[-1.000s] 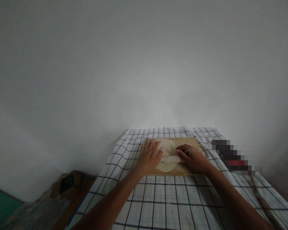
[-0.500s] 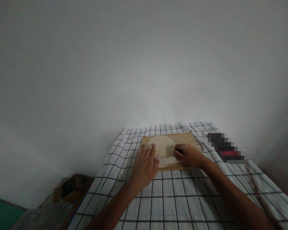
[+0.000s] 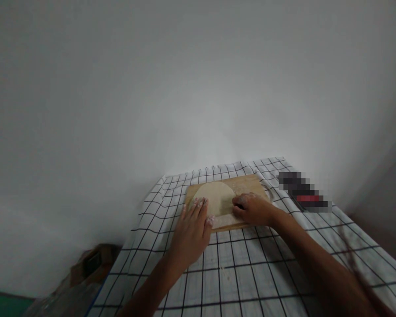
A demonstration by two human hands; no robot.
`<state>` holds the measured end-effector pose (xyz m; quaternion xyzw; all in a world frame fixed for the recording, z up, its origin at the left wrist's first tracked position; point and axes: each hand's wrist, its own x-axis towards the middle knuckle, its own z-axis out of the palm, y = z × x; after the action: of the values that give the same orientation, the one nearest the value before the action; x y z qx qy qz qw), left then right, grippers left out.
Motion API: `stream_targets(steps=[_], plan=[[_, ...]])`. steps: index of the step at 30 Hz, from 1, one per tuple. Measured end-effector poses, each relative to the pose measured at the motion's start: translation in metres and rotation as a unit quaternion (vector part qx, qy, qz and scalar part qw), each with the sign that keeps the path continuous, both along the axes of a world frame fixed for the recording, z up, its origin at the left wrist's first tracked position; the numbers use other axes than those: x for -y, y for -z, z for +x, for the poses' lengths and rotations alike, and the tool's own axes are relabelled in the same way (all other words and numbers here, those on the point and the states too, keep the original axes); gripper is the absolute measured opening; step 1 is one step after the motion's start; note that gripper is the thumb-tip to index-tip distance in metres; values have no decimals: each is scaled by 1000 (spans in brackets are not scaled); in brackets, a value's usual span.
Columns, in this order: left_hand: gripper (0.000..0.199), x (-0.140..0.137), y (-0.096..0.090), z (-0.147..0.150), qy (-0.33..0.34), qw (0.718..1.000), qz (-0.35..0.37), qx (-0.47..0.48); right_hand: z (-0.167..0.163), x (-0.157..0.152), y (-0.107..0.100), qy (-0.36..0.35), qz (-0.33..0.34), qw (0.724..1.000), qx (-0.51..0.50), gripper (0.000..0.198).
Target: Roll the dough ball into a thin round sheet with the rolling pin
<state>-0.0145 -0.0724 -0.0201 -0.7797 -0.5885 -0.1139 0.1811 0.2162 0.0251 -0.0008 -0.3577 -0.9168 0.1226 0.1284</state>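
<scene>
A thin, pale, rounded sheet of dough (image 3: 214, 193) lies on a wooden board (image 3: 249, 182). My left hand (image 3: 193, 224) rests palm down over the dough's near left part, fingers stretched out and whitened with flour. At the dough's right edge, my right hand (image 3: 251, 208) is closed, its fingers curled in and seemingly pinching that edge; the fingertips are partly hidden. Between both hands the dough's near border runs almost straight, with a floury strip (image 3: 226, 221) of board in front of it.
A white cloth with dark checks (image 3: 218, 277) covers the table, with crumbs near the front. Right of the board is a blurred-out dark and red item (image 3: 303, 193). A cardboard box (image 3: 92, 264) sits low at the left. The plain wall (image 3: 198, 88) stands behind.
The view has shifted slightly, so board and hands appear a little further left and higher. Less of the dough shows in front of the line between my hands. Both hands keep their poses.
</scene>
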Motion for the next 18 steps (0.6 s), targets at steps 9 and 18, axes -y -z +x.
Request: stream_targets(steps=[9, 18], plan=[[44, -44, -3, -9, -2, 1000, 2, -28, -7, -1, 5, 96, 1, 993, -63, 25], [46, -47, -5, -3, -29, 1000, -1, -9, -5, -8, 13, 103, -16, 991, -86, 24]])
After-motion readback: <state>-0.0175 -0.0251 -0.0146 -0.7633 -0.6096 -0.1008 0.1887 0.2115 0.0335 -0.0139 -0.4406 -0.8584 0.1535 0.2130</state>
